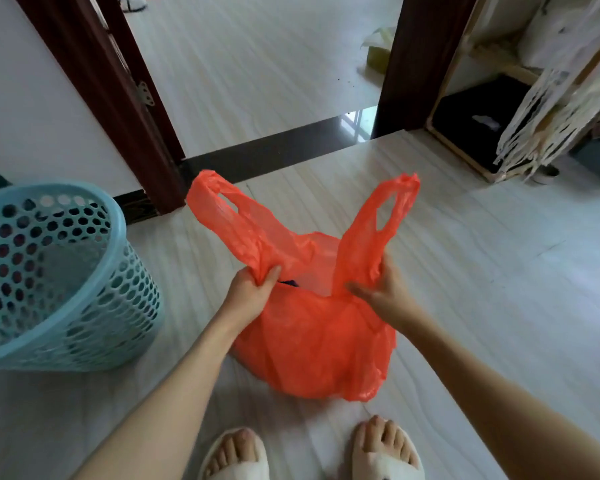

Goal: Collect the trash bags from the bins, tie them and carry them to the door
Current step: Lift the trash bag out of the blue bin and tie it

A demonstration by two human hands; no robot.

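Orange trash bag (312, 337) on floor, both handles held.
We grip one handle base in our left hand (252, 292), the other in our right hand (381, 289); blue bin (49, 271) stands left of the bag, doorway beyond it.

- One orange trash bag (312, 334), centre, with two loop handles standing up.
- One blue perforated bin (59, 275), near left.
- Two hands: left hand (248, 294), right hand (383, 291).
- Two white slippers (234, 459), near edge.
- One doorway (257, 81), far centre.
- One wooden shelf unit (465, 143), far right.
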